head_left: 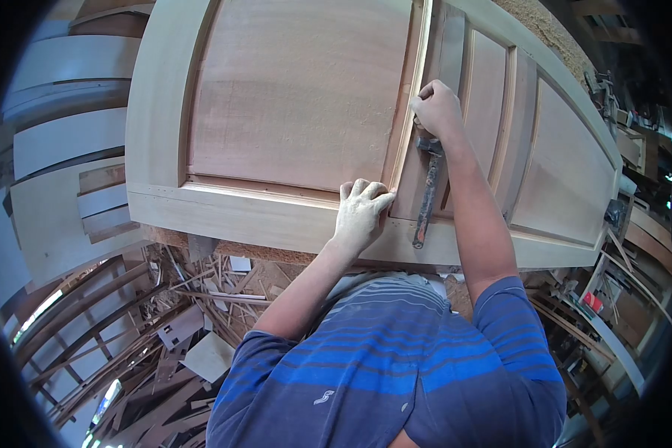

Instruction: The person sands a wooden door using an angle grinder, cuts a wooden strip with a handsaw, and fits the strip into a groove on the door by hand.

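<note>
Moulding strip (402, 154) could crack if left hand (362, 213) and right hand (436, 110), fingers curled against it, grip unclear, press unevenly.

Wood scraps (157, 409) lie near pale panels (71, 140).

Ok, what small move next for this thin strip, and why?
Perhaps press the near end of the thin strip down with the left hand: it is at that end, the right hand is farther up the strip, and the hammer lies unheld.
</note>
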A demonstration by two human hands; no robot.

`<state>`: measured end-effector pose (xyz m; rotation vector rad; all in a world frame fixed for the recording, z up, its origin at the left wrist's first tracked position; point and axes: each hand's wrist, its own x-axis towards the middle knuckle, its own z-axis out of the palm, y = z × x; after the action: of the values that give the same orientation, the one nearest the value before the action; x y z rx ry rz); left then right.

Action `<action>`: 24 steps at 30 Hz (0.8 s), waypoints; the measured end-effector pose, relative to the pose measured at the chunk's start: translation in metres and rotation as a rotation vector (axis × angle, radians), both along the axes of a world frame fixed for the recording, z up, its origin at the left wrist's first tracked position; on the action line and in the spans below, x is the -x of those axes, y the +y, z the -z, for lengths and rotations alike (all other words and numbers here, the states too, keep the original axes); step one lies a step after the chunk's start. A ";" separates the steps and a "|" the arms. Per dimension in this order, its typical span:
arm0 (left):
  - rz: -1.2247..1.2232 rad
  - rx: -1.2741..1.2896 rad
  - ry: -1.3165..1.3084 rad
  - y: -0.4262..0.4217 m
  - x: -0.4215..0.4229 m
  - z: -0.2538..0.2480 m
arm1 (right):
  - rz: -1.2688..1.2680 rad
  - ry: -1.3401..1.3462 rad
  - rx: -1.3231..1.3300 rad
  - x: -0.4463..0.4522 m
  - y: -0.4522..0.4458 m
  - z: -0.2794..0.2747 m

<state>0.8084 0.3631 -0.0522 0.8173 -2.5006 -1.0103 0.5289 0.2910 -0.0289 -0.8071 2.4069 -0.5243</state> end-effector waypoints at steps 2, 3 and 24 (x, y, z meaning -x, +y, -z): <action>-0.019 -0.036 0.016 0.003 -0.001 -0.001 | -0.015 0.032 -0.006 -0.001 -0.001 -0.004; -0.020 -0.045 0.015 0.003 -0.001 -0.001 | -0.023 0.048 -0.010 -0.002 -0.002 -0.005; -0.083 0.015 -0.147 -0.001 0.020 -0.002 | 0.021 -0.105 -0.113 0.009 -0.011 0.003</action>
<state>0.7888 0.3620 -0.0506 1.0160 -2.5678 -0.9335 0.5199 0.2801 -0.0322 -0.6899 2.3278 -0.4233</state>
